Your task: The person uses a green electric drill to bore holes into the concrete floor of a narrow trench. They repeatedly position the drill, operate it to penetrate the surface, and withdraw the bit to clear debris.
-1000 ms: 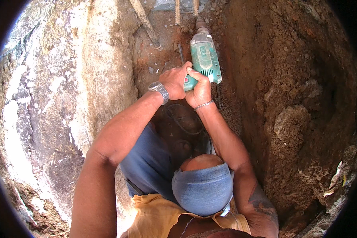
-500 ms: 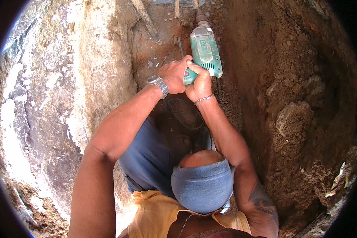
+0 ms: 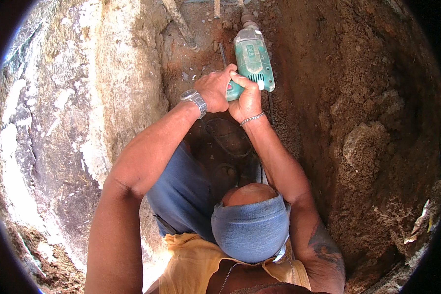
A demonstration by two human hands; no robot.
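Observation:
A dusty green power drill [image 3: 252, 56] lies lengthwise in front of me, its brown chuck [image 3: 249, 19] pointing away toward the top edge. Both hands are closed together around its handle [image 3: 234, 91]. From the left side grips my left hand [image 3: 213, 89], with a metal watch [image 3: 195, 102] at the wrist. My right hand [image 3: 246, 101], wearing a thin bracelet, wraps the handle from the right, its thumb lying across the top. The trigger is mostly covered by fingers, though a bit of red shows. What the drill's tip touches is cut off by the frame's upper edge.
A pale, rough wall [image 3: 125, 73] rises close on the left, and a brown earth bank [image 3: 367, 142] stands on the right. A dirty pole [image 3: 180, 23] and a thin rod [image 3: 222, 54] stand beyond my hands. My bent knee in blue cloth [image 3: 250, 230] is below.
The drill and the ground beyond it sit slightly higher in the picture. Both hands keep the same hold on the handle.

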